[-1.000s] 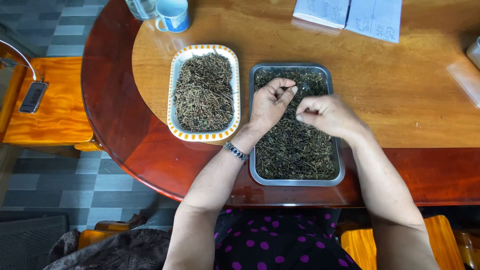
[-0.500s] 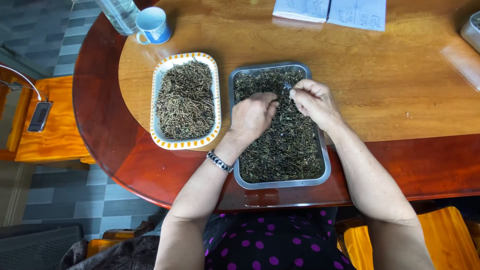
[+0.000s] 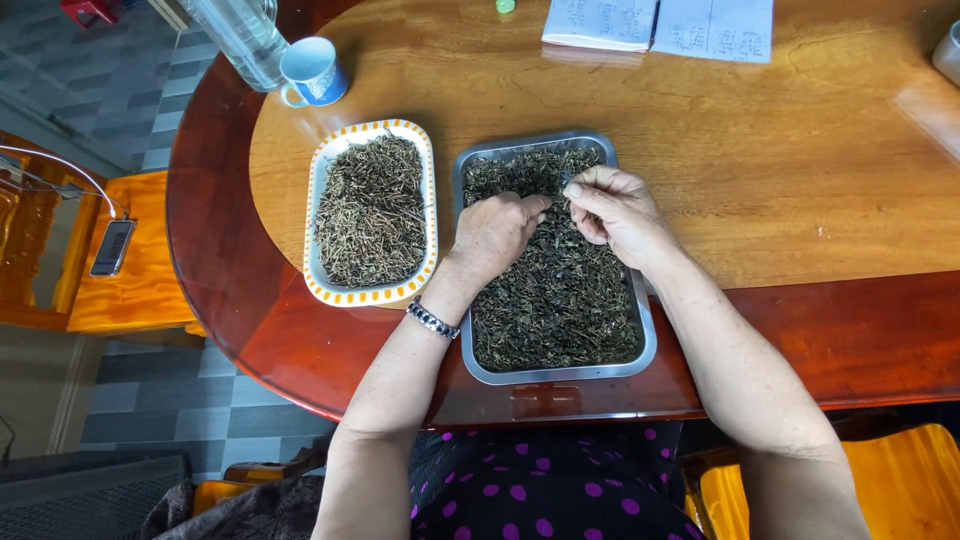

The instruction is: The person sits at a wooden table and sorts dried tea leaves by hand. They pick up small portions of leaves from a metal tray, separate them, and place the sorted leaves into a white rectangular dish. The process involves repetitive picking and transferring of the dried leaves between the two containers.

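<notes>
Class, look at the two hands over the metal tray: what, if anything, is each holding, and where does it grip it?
Right hand pinches a small bit of dried leaves at its fingertips; which part cannot be told. Left hand rests on the leaves in the tray, holding nothing visible.

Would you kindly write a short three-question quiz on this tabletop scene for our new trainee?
1. True or false: both hands are over the metal tray.
2. Which dish lies to the left of the metal tray? A) a glass bowl B) an oval dish with an orange-dotted rim C) a black pan
3. Fill in: near the table's far left edge, a blue and white ____ stands beside a clear bottle.

Key
1. True: the left hand and right hand meet over the dried leaves in it.
2. B, the oval dish, holding dried stems.
3. cup.
</notes>
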